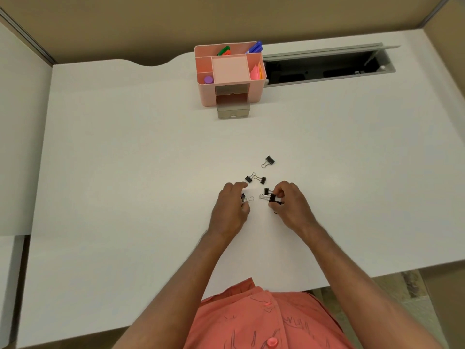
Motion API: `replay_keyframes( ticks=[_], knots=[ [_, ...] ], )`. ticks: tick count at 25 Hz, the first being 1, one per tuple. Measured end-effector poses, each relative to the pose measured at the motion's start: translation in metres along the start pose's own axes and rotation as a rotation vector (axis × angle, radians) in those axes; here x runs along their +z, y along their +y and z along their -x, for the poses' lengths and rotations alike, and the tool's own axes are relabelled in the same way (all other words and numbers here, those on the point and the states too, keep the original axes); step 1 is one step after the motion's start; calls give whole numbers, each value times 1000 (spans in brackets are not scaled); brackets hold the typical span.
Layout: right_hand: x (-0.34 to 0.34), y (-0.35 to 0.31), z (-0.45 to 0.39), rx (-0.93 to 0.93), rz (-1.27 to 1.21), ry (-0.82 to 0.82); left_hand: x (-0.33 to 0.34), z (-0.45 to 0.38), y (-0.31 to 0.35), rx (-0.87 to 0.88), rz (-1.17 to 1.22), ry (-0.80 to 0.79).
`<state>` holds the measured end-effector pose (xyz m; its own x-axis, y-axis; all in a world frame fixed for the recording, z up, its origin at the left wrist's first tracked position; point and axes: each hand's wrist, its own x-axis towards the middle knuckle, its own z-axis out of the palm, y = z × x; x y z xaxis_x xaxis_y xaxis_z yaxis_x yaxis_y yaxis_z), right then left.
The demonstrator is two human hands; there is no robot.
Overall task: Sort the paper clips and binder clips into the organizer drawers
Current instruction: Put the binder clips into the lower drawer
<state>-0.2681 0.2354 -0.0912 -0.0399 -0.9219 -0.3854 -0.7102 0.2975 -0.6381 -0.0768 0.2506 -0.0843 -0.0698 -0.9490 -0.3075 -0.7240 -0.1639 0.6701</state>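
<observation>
Several small black binder clips lie on the white desk (125, 172). One binder clip (269, 161) lies alone, farthest from me. Two more (256, 178) lie together, handles touching. My left hand (230, 209) pinches a binder clip (245, 197) whose wire handle sticks out to the right. My right hand (289, 204) grips another black binder clip (273, 198), and one more (266, 191) lies right beside its fingertips. At the far side of the desk stands the pink organizer (230, 71), its lower grey drawer (234, 110) pulled out, the upper drawer (232, 90) pushed in.
The organizer's top compartments hold markers (255, 47), a purple item (208, 79) and coloured sticky notes (258, 71). To its right an open cable tray (327, 64) is sunk into the desk. Tan partition walls surround the desk.
</observation>
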Motion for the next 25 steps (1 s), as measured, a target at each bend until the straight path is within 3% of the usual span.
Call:
replay_keyframes(
  ticks=[4, 9, 16, 25],
  knots=[
    [-1, 3, 0, -5, -5, -7, 2, -10, 2, 17, -222, -83],
    [-7, 6, -3, -14, -40, -21, 2, -10, 1, 8, -194, -54],
    [-16, 10, -6, 122, -343, -74, 0, -10, -3, 17, -191, -90],
    [-13, 2, -6, 232, -376, 7, 0, -16, -2, -36, -214, -75]
  ],
)
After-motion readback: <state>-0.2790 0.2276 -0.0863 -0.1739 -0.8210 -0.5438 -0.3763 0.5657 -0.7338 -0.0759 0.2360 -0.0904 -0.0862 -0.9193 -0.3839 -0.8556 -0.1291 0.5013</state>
